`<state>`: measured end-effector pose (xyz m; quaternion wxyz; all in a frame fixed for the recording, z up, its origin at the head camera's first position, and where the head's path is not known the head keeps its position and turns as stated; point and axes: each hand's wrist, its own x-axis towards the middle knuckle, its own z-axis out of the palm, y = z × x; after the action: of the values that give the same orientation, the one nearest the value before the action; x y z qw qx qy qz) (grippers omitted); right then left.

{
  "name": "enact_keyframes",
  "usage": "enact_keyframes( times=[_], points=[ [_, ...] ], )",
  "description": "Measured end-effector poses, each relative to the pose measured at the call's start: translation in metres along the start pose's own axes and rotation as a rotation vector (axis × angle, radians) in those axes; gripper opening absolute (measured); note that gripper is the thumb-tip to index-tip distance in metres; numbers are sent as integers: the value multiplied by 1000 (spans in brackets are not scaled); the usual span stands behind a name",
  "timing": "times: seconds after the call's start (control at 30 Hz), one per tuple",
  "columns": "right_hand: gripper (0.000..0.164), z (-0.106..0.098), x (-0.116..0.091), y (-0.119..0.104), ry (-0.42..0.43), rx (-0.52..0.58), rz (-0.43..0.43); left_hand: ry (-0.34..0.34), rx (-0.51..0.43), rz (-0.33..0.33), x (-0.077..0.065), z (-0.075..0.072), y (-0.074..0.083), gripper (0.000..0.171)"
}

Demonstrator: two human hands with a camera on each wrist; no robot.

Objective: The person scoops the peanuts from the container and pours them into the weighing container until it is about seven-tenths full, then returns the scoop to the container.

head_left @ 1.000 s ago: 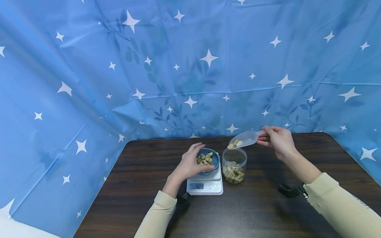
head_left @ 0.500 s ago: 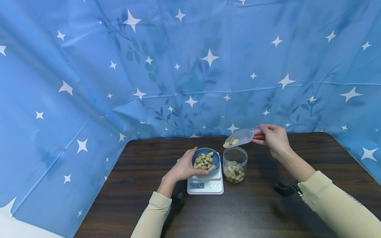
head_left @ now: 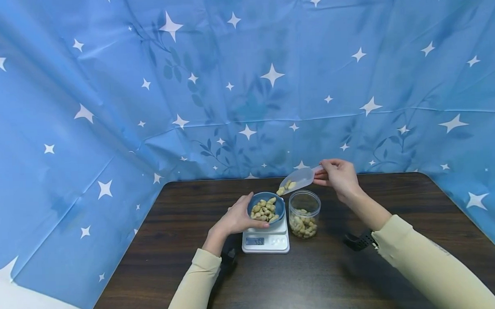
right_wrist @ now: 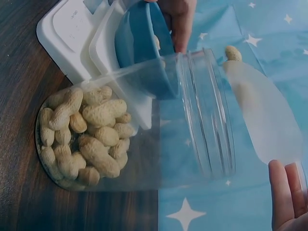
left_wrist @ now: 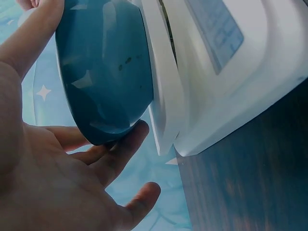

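Note:
My left hand (head_left: 235, 218) holds a blue bowl (head_left: 282, 208) of unshelled peanuts (head_left: 263, 210) over the platform of a white kitchen scale (head_left: 271, 249). In the left wrist view, my fingers (left_wrist: 118, 156) lie along the side of the bowl (left_wrist: 106, 67), which looks tilted against the platform. My right hand (head_left: 339, 178) pinches the handle of a translucent scoop (head_left: 300, 177). Several peanuts (head_left: 287, 186) sit towards the scoop's tip, close by the bowl's upper right rim. A clear, lidless jar (head_left: 304, 203) stands right of the scale, its lower part filled with peanuts (right_wrist: 91, 130).
All this stands on a dark wooden table (head_left: 309, 279). A blue curtain (head_left: 270, 103) with white stars hangs behind its far edge. The jar is under the path between my right hand and the bowl.
My right hand has carried the scoop left, from over the jar to the bowl's rim. My left hand has shifted slightly left on the bowl, and the scale's displayed number has changed.

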<state>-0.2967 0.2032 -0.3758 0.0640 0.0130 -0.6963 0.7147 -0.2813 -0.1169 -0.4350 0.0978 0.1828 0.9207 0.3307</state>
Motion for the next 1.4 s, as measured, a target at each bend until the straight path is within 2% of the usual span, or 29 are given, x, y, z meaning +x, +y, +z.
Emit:
enact_keyframes(
  times=[0.33, 0.47, 0.63, 0.73, 0.97, 1.23, 1.4],
  points=[
    [40, 19, 1, -6, -23, -71, -51, 8, -15, -6, -1, 0, 3, 116],
    [38, 28, 1, -6, -34, -167, -89, 5, -23, -5, -1, 0, 2, 115],
    [31, 38, 0, -5, -34, -329, -198, 5, -26, -6, -1, 1, 0, 116],
    [30, 41, -2, -5, -31, -378, -244, 6, -23, -12, 0, 2, -1, 117],
    [32, 35, -5, -11, -19, -348, -259, 2, -19, -15, 0, 3, -2, 117],
    [35, 14, -11, -23, -13, -262, -257, 10, -17, -18, 0, 2, 0, 116],
    [36, 1, -18, -28, -1, -264, -245, 9, -15, -14, -1, 1, 2, 116]
  ],
)
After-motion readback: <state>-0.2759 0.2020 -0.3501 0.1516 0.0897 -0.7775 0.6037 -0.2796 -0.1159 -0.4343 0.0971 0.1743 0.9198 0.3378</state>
